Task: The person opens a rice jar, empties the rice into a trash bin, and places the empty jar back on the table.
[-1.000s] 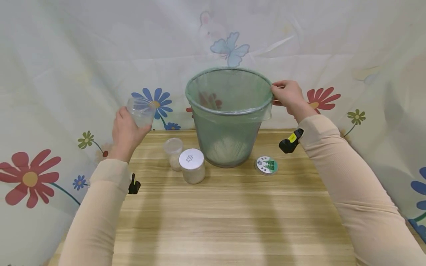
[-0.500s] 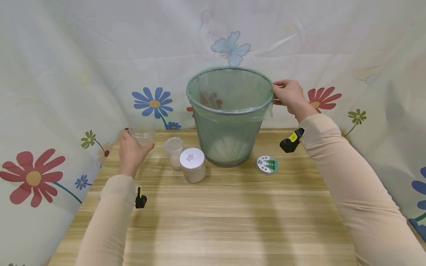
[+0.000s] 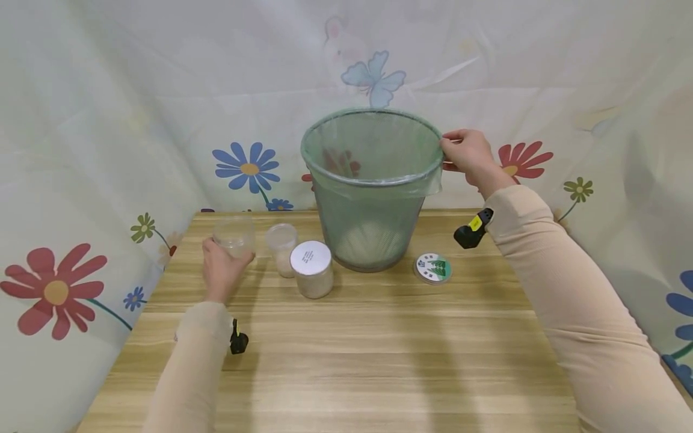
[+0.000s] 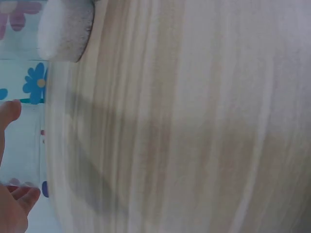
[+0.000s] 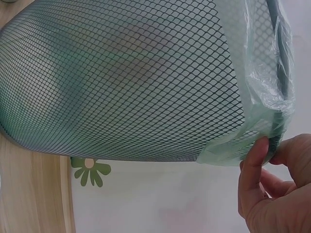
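My left hand grips a clear see-through jar from its near side, low over the table's far left. In the left wrist view, thumb and fingertips lie on opposite sides of the jar. At the bin's right rim, my right hand pinches the thin green bag folded over the edge. The wastebasket is mesh, lined by this bag, and stands upright at the back. A pale patch shows through its lower wall.
Left of the wastebasket stand a white-lidded jar and a slimmer clear container with pale contents low inside. A round white-and-green lid lies to its right. A flowered curtain hangs behind the wooden table.
My left hand has lowered the clear jar from beside the blue flower to close over the table, and drawn it slightly nearer. The right hand stays at the rim.
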Demonstrator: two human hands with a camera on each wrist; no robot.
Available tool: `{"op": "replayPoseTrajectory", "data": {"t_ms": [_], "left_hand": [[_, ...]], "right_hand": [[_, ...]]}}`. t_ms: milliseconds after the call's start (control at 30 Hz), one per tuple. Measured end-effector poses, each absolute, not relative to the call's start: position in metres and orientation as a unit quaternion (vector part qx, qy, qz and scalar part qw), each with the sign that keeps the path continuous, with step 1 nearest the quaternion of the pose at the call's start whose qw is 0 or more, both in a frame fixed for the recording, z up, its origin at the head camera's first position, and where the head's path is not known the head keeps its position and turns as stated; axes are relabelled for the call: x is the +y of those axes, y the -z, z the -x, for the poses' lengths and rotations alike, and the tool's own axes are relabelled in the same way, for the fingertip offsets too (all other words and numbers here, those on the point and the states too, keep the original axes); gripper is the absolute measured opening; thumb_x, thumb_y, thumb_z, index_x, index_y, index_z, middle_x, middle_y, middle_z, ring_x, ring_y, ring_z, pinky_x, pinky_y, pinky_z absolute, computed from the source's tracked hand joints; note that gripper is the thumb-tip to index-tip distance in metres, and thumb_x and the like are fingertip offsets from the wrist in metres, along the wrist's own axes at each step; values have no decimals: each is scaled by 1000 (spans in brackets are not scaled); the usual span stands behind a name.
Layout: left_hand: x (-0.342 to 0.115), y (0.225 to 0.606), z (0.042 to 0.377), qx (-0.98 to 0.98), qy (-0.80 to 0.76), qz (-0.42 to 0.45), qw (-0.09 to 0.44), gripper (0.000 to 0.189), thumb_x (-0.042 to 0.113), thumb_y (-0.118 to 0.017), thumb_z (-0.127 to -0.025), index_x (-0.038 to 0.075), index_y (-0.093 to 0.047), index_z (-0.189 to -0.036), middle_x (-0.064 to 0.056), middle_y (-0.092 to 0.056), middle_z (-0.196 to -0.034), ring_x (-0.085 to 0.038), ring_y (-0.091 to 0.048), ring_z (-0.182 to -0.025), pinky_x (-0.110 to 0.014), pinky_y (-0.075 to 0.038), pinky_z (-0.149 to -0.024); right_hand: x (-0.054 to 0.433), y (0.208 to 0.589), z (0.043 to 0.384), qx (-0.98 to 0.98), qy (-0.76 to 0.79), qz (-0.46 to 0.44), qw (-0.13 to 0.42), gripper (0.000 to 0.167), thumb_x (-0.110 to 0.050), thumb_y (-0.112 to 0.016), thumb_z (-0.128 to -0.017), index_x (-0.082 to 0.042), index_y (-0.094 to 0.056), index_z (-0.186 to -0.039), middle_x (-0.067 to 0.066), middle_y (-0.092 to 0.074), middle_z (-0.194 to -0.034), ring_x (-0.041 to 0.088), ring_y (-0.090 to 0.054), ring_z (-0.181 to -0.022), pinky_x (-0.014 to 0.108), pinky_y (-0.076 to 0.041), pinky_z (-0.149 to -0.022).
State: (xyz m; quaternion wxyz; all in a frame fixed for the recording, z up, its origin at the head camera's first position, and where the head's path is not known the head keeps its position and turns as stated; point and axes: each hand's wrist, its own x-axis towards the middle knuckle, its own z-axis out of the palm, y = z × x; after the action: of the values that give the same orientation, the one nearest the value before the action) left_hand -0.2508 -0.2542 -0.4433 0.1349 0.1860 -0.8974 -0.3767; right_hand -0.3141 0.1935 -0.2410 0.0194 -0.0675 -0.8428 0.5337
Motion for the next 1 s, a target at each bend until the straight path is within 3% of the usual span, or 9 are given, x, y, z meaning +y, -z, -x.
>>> {"op": "replayPoseTrajectory", "data": {"t_ms": [633,1000], "left_hand": [[-261,471,246,-880,405,-217,122,97,28,-78,-70,0,-14,-137,-29,-32,-135,-45,-39,-121,-52,-35,-101],[-261,477,245,-879,413,-208,120,95,29,-79,-69,0,-16,-136,-27,-33,-137,-44,-39,-121,-52,-35,-101]], "right_hand": [[193,238,313,-844,-532,69,2,49,-26,-43,-94,-5,-39,-138,7,-50,-115,3,-56,-82,18,-52,-74],[193,239,315,-848,-526,73,2,49,-27,-42,-94,-6,-39,-139,6,-50,-115,5,-56,-85,20,-52,-79]]}}
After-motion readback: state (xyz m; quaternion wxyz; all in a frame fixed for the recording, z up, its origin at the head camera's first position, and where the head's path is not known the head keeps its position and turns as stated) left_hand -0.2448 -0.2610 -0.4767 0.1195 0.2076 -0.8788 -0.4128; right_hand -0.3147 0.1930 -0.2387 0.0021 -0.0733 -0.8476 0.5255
